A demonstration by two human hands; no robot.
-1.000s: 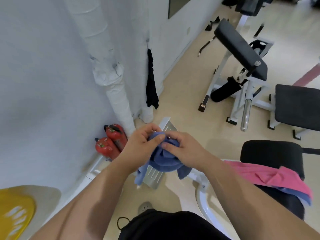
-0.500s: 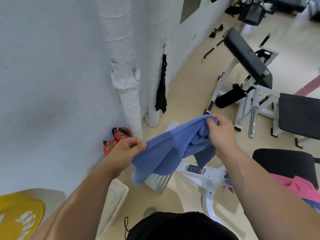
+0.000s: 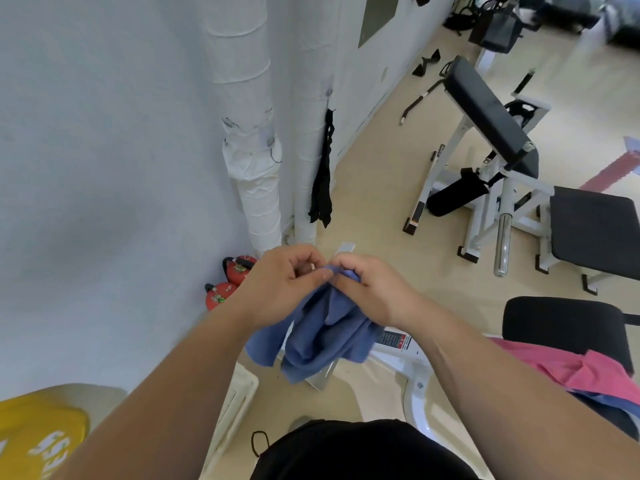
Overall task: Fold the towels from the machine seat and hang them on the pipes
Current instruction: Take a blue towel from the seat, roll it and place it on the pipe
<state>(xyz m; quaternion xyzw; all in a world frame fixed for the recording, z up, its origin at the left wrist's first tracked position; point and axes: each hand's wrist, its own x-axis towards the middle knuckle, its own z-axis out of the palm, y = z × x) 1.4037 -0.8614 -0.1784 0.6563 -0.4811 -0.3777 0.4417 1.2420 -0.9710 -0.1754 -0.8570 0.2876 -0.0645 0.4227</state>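
- My left hand (image 3: 287,282) and right hand (image 3: 374,292) meet in front of my chest, fingertips almost touching. Each pinches the top edge of the blue towel (image 3: 325,337) between thumb and curled fingers.
- The blue towel hangs below my hands in loose, bunched folds, above the floor (image 3: 374,188) and clear of it.
- To my right, the black machine seat (image 3: 561,323) carries a pink towel (image 3: 571,368), crumpled across its near side. An edge of another blue cloth (image 3: 602,403) shows under it.
- Ahead on the left, two pipes (image 3: 249,133) stand upright against the pale wall (image 3: 104,168). A black cloth (image 3: 323,181) dangles from the farther one.
- Two red fire extinguishers (image 3: 239,268) lie on the floor at the foot of the nearer pipe.
- The floor is smooth and beige. A white-framed bench (image 3: 491,112) with a black pad stands well off to the right.
- The pipes are wrapped in white, ridged, wrinkled covering. The towel looks soft and matte, the seat padded with rounded corners.
- A yellow disc (image 3: 34,441) with white lettering sits at my lower left.
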